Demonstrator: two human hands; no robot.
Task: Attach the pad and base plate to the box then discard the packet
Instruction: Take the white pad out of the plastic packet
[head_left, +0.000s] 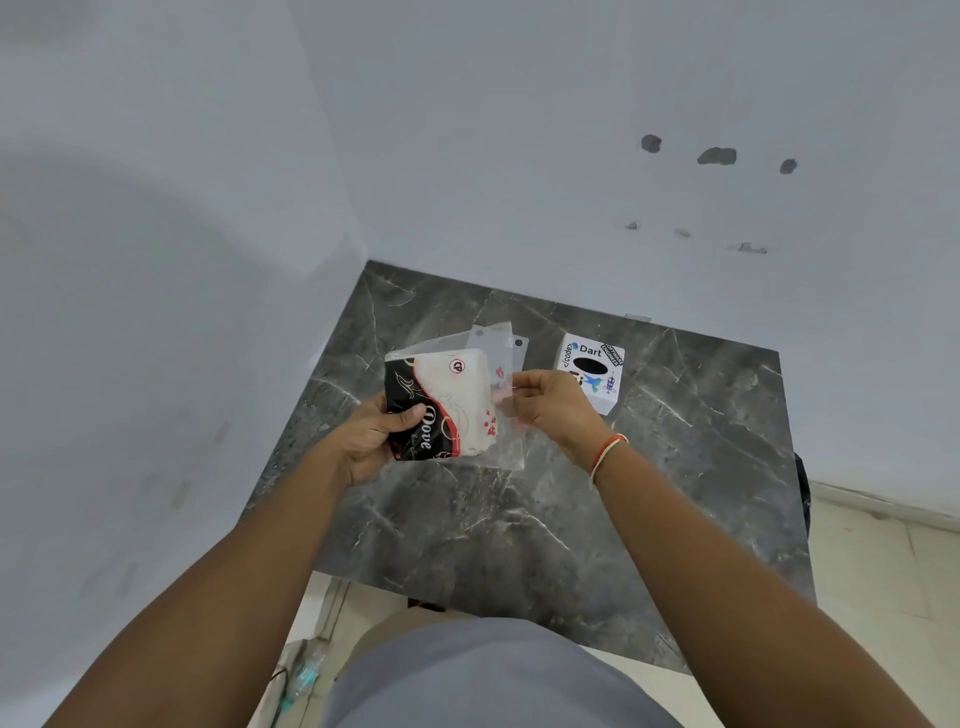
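My left hand (371, 441) grips a black, red and white printed packet (441, 405) at its lower left corner, above the dark marble table (519, 519). My right hand (550, 410) pinches a clear plastic sleeve (501, 364) that sticks out of the packet's right side. A translucent plate with small dark dots at its corners (493, 338) shows behind the packet's top edge. A white box (589, 371) with stickers and a black oval opening on top stands on the table just right of my right hand, untouched.
The table sits in a corner between two pale walls (571, 156). Beige floor tiles (883, 571) lie to the right of the table. Some cables lie on the floor at the lower left.
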